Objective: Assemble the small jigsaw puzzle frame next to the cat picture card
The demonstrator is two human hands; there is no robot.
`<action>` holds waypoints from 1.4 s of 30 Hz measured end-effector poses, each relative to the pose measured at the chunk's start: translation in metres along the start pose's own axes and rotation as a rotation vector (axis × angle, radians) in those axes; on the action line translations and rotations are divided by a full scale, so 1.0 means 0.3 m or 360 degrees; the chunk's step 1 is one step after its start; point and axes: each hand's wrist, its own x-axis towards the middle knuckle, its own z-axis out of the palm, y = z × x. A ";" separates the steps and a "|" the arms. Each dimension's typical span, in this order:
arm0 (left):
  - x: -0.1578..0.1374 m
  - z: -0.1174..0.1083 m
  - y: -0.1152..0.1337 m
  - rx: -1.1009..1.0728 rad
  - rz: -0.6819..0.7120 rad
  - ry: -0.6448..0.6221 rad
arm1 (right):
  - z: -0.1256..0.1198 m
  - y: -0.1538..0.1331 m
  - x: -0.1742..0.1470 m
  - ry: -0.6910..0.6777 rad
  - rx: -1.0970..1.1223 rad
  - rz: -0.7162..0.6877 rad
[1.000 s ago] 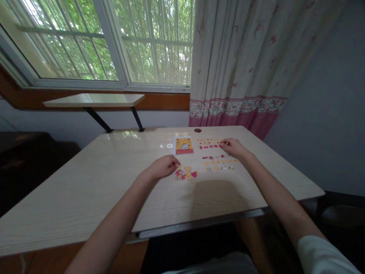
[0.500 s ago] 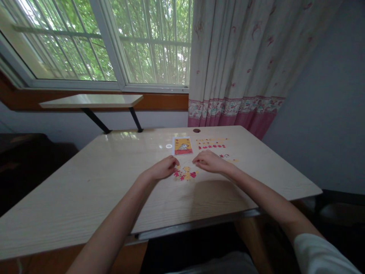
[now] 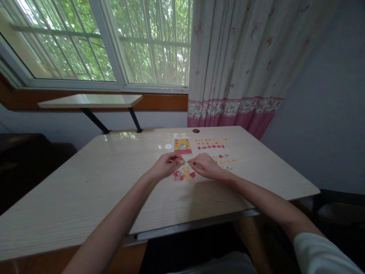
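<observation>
1. Our left hand [image 3: 167,164] pinched a small yellow jigsaw piece [image 3: 181,162] near the red-and-yellow pile [image 3: 186,175] on the pale wood-grain worktop [image 3: 108,163].
2. We couldn't tell our right hand's [image 3: 205,166] grip.
3. Dropping its wrist risked scattering nearby multicoloured rows [image 3: 221,156].

Wears short, whitish sleeve [image 3: 325,251] at lower right of frame, greenish-grey in shade, softly creased. Leaves both forearms [image 3: 256,193] bare. Shows greyish cloth [image 3: 228,264] at bottom centre, too dim to identify.

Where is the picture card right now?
In the head view, the picture card lies on the desk, just beyond the left hand and left of the far rows of small pieces.
</observation>
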 end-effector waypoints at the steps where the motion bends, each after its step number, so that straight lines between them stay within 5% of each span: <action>1: 0.004 0.002 0.006 -0.0156 -0.0022 0.0023 | 0.000 -0.002 0.000 0.0046 -0.0016 0.0004; 7: 0.008 0.027 0.014 -0.0667 -0.0148 0.0035 | 0.005 -0.010 0.003 0.0204 -0.0074 0.0011; 24: 0.002 0.069 0.015 -0.0872 -0.0204 -0.0049 | 0.014 -0.003 0.004 0.0214 -0.0150 -0.0079; 34: 0.014 -0.052 -0.033 0.0005 -0.0229 0.0374 | -0.117 0.106 -0.006 0.0536 -0.0128 0.0127; 42: -0.006 -0.074 -0.062 0.0458 -0.0122 0.0060 | -0.109 0.137 -0.025 0.0499 -0.0092 0.0057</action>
